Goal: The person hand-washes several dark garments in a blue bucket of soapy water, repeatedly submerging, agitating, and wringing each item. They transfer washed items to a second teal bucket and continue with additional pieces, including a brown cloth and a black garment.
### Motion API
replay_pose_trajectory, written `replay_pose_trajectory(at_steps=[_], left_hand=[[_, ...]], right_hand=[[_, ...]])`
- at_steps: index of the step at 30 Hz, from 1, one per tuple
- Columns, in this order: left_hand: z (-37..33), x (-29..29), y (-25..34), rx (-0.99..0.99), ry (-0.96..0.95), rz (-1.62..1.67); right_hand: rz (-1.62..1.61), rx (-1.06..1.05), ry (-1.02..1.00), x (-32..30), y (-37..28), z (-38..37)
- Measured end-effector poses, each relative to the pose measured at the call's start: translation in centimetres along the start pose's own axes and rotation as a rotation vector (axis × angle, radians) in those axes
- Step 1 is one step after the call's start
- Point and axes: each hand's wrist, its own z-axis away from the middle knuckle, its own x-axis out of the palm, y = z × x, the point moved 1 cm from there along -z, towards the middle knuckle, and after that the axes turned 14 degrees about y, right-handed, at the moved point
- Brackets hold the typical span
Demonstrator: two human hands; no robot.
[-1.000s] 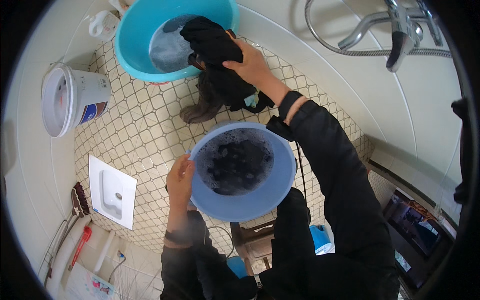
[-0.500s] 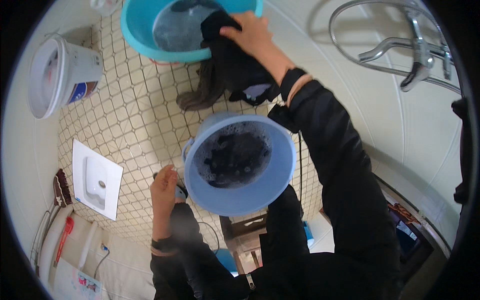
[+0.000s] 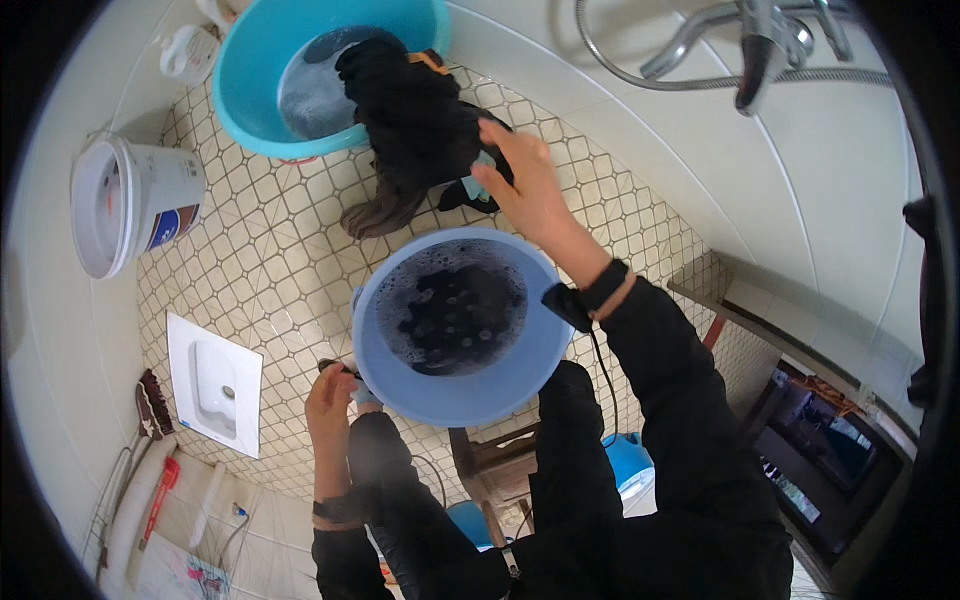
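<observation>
My right hand (image 3: 530,190) is open, its thumb and fingers apart beside a pile of dark wet clothes (image 3: 420,125). Whether the fingertips still touch the cloth I cannot tell. The clothes hang over the near rim of a turquoise basin (image 3: 232,95) and reach down to the tiles. Nearer to me stands a blue bucket (image 3: 450,400) with dark, sudsy water in it. Left of the bucket my left hand (image 3: 328,405) hangs above my knee, empty, its fingers loosely bent with the thumb apart. A cord with a black piece (image 3: 567,307) dangles at my right wrist.
A white pail (image 3: 165,195) stands by the left wall, near a squat-toilet picture sheet (image 3: 215,385). A chrome tap (image 3: 765,50) with a hose juts from the right wall. Beneath me is a wooden stool (image 3: 495,465). A white bottle (image 3: 188,55) stands behind the basin.
My right hand has let go of the dark cloth at the basin rim and moved back toward the bucket. The clothes now lie draped over the rim. My left hand stays beside the bucket.
</observation>
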Motion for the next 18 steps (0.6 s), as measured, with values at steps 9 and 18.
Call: replay_pose_trajectory(at_steps=[9,18], left_hand=[[11.9,-13.8,-2.9,-0.188,0.045,-0.226],[24.9,-44.6,-1.0,-0.901,0.057,-0.198]], right_hand=[[0.339,0.434,-0.392,-25.9,4.5,22.1],[1.362,0.976,-0.103,-85.9,-2.2,37.3]])
